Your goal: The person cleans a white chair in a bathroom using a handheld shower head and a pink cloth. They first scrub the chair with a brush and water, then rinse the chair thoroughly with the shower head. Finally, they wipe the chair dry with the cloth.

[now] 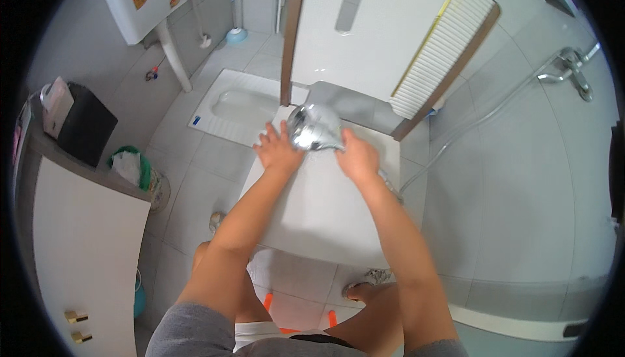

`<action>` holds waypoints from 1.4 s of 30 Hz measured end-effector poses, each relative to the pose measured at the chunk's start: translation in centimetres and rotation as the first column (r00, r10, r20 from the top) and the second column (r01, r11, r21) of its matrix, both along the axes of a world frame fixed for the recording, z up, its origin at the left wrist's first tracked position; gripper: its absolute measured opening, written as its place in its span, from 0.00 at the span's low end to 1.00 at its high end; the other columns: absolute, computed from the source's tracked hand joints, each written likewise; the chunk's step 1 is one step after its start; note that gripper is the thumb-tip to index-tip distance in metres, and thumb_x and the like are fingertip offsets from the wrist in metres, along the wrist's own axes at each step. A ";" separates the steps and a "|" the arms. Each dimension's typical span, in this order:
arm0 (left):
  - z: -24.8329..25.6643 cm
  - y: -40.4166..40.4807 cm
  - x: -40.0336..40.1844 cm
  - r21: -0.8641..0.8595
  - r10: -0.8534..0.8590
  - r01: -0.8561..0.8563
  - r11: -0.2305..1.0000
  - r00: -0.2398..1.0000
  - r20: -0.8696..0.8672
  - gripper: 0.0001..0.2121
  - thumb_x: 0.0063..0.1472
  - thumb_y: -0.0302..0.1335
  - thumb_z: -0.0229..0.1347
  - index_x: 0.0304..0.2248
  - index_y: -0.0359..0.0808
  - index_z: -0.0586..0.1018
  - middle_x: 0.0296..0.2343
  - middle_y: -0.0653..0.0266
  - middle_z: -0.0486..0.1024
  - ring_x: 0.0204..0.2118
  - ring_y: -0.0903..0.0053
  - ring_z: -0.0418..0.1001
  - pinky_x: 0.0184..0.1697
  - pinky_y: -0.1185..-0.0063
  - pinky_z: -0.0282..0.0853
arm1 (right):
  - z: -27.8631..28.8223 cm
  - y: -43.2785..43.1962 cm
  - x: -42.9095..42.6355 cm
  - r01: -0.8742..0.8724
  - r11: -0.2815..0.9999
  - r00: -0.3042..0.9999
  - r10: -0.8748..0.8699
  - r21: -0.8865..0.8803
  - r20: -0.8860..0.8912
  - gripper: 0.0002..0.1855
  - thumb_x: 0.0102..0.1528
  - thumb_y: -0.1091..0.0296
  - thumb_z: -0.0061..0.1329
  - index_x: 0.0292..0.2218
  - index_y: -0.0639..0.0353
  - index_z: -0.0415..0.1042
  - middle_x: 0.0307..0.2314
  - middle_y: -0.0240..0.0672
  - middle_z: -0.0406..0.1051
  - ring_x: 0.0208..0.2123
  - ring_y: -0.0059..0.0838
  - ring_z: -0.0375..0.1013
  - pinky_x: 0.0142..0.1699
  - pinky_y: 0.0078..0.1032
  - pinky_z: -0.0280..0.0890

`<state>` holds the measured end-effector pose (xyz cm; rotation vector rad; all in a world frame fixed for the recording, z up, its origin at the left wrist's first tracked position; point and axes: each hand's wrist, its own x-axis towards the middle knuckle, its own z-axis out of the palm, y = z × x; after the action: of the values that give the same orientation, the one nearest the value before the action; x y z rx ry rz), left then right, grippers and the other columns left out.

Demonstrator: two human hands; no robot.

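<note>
A chrome shower head (315, 127) is in my right hand (359, 156), its face turned down over a white panel (332, 210). Its handle shows again below my right wrist, where a flexible hose (454, 142) joins it. My left hand (279, 149) rests on the panel with fingers spread, just left of the shower head. The panel lies flat before me, wet near my hands. From its far end rises a white board (376, 29) with a slot, between brown uprights (294, 39). A ribbed white strip (444, 54) with a yellow edge runs along the right upright.
A chrome mixer tap (573, 66) is on the right wall. At the left are a squat toilet (244, 105), a cistern (144, 3), a waste bin (158, 191) and a white cabinet (88, 239). A plunger (236, 34) stands behind. Orange stool legs (332, 319) show below me.
</note>
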<state>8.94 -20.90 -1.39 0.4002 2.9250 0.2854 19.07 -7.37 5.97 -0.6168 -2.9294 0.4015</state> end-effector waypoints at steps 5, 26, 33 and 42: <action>0.5 -2.4 3.4 0.001 -0.102 0.103 0.995 0.991 -0.087 0.36 0.52 0.55 0.42 0.57 0.48 0.52 0.57 0.53 0.42 0.58 0.52 0.44 0.57 0.59 0.43 | -1.7 2.0 4.0 0.126 0.992 0.992 -0.126 -0.014 -0.008 0.14 0.46 0.64 0.49 0.35 0.56 0.64 0.25 0.44 0.72 0.30 0.45 0.72 0.34 0.39 0.66; 4.5 -9.3 9.4 -0.048 -0.397 0.416 0.908 0.892 0.216 0.44 0.46 0.62 0.45 0.59 0.52 0.44 0.58 0.51 0.30 0.59 0.47 0.24 0.50 0.41 0.29 | 22.8 6.1 4.3 0.260 0.962 0.598 -0.230 -0.086 -0.768 0.12 0.43 0.69 0.48 0.29 0.66 0.63 0.22 0.46 0.67 0.25 0.43 0.68 0.32 0.34 0.61; 5.5 -8.8 7.2 -0.045 -0.351 0.373 0.927 0.904 0.245 0.38 0.46 0.53 0.54 0.55 0.54 0.55 0.57 0.49 0.40 0.58 0.51 0.38 0.48 0.46 0.49 | 26.3 1.0 -1.2 0.232 0.970 0.614 -0.092 0.068 -0.784 0.10 0.42 0.69 0.49 0.26 0.65 0.63 0.21 0.46 0.68 0.25 0.46 0.68 0.32 0.34 0.62; 4.1 -9.1 4.1 0.185 -0.194 0.131 0.974 0.904 0.382 0.32 0.50 0.38 0.50 0.56 0.55 0.54 0.58 0.52 0.37 0.56 0.53 0.48 0.48 0.53 0.56 | 22.2 -2.3 -3.7 0.105 0.981 0.849 -0.004 0.161 -0.528 0.11 0.41 0.67 0.48 0.27 0.64 0.64 0.21 0.49 0.68 0.27 0.49 0.69 0.32 0.38 0.62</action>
<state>13.02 -30.01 2.66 0.5354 2.4608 0.5070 15.37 -9.64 28.15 -0.4698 -2.3796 0.2378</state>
